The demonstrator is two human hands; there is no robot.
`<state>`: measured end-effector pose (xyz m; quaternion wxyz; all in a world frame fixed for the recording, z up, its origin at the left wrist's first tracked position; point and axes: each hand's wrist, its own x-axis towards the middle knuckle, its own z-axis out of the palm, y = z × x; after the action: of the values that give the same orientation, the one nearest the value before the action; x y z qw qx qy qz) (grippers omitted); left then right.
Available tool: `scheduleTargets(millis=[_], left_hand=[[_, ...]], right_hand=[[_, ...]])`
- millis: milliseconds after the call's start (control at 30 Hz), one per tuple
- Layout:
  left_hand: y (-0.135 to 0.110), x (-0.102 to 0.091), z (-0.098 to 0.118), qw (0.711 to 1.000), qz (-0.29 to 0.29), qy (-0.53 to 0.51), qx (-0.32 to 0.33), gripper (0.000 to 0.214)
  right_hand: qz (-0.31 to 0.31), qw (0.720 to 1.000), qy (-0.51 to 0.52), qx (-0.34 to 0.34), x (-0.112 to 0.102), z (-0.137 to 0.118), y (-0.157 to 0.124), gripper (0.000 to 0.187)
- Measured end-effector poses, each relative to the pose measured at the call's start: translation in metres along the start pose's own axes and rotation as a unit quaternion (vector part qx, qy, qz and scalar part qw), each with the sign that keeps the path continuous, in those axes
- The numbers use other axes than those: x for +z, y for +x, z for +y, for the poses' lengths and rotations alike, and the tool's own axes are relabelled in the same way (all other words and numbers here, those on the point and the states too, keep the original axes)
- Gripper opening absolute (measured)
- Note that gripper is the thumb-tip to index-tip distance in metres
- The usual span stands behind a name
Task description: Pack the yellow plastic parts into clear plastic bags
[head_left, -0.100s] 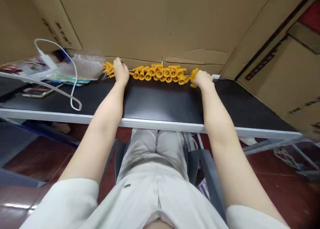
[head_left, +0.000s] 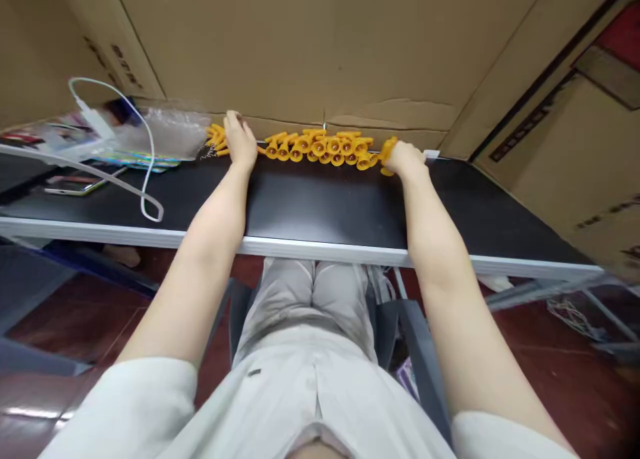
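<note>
One cardboard wall (head_left: 300,52) backs the black table (head_left: 325,212), probably keeping the yellow funnel-shaped pieces (head_left: 333,145) lined along its rear edge. The left hand (head_left: 241,144) and right hand (head_left: 407,157) flank the main row, perhaps steadying it; I cannot tell whether either grip is clasping anything.

Orange-yellow pieces (head_left: 319,147), black tabletop (head_left: 325,205), white cable (head_left: 151,142).

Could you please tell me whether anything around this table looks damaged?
Yes: the cardboard panel behind the yellow pieces has a ragged crease or tear low down, near the right hand, breaking its otherwise flat face.
</note>
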<state>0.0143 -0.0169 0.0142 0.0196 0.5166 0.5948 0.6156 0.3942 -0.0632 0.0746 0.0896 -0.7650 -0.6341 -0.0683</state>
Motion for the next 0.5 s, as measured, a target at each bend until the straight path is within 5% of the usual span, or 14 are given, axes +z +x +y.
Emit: scheduleTargets(millis=[167, 500], left_hand=[[-0.006, -0.002, 0.017, 0.999, 0.044, 0.011, -0.009, 0.024], [0.000, -0.002, 0.009, 0.998, 0.027, 0.047, -0.009, 0.019]], right_hand=[[-0.011, 1.000, 0.003, 0.009, -0.003, -0.001, 0.000, 0.051], [-0.009, 0.999, 0.049, 0.014, -0.003, 0.001, -0.003, 0.060]])
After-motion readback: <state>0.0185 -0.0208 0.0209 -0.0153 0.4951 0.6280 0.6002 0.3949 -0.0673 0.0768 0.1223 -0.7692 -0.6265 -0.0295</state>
